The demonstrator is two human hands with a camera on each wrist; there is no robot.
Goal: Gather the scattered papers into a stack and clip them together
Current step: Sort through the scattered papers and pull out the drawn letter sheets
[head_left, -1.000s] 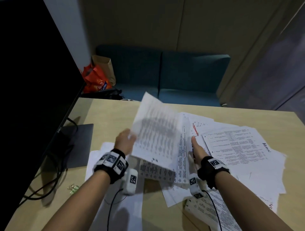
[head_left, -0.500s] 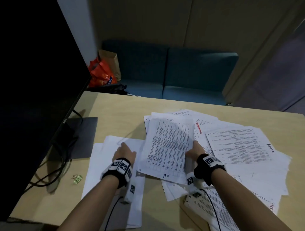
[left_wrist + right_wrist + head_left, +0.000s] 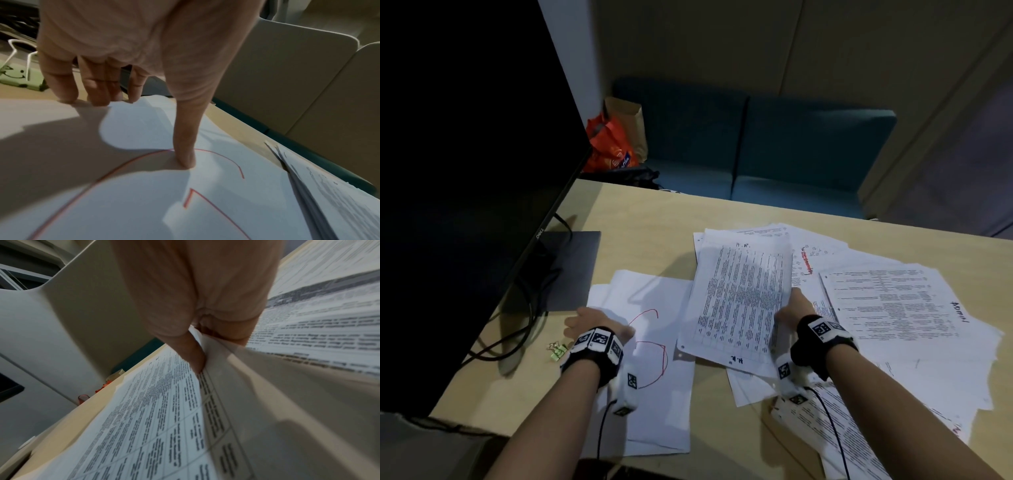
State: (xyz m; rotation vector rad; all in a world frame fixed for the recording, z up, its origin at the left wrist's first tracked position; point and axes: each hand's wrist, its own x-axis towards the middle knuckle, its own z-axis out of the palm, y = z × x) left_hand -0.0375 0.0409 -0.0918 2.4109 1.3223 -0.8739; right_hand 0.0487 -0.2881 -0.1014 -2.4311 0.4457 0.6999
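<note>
Printed sheets lie scattered over the wooden table (image 3: 654, 222). My right hand (image 3: 789, 308) pinches the right edge of a table-printed stack (image 3: 739, 294) (image 3: 144, 418), thumb on top, fingers under the paper. My left hand (image 3: 592, 322) (image 3: 127, 91) lies open on blank sheets with red pen curves (image 3: 654, 359) (image 3: 205, 194), with the fingertips (image 3: 98, 97) and the thumb touching the paper. A green binder clip (image 3: 558, 350) (image 3: 18, 78) sits on the table just left of the left hand.
A large dark monitor (image 3: 465, 171) with its stand base (image 3: 571, 270) and cables fills the left side. More printed pages (image 3: 887, 301) spread to the right and near edge. A teal sofa (image 3: 774, 147) and orange bag (image 3: 609, 144) stand beyond the table.
The printed stack that both hands held up has come down flat onto the pile. My left hand let go of it and moved left onto the blank sheets; the right hand keeps its hold.
</note>
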